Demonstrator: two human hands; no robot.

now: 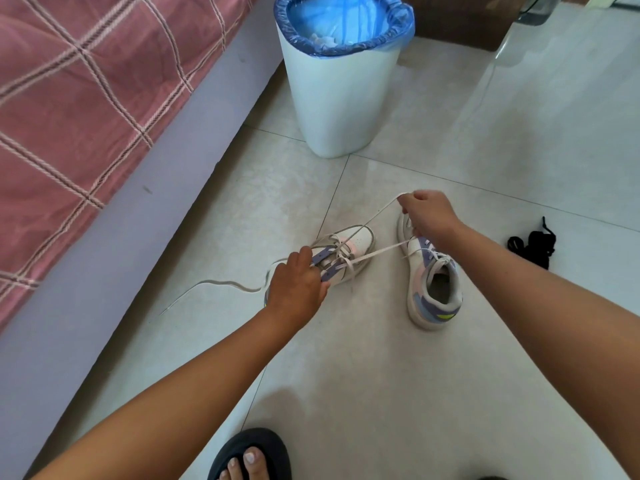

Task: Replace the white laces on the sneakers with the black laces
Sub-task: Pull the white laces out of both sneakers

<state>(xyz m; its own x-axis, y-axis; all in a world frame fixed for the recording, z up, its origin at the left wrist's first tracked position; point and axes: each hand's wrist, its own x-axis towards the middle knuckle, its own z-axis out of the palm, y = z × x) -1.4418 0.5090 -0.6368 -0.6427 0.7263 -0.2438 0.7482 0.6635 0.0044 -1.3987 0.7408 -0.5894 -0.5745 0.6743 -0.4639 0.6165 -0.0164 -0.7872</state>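
Observation:
Two white sneakers with purple and blue panels sit on the tiled floor. My left hand grips the left sneaker at its collar and hides its heel. My right hand pinches a loop of the white lace, which stretches taut from that shoe's eyelets up to my fingers. The lace's loose end trails left across the floor. The right sneaker stands upright beside it, still threaded with its white lace, partly behind my right hand. The black laces lie in a bundle on the floor to the right.
A white waste bin with a blue liner stands behind the shoes. A bed with a pink checked cover and grey base runs along the left. My foot in a black slipper is at the bottom. Dark furniture stands at the back.

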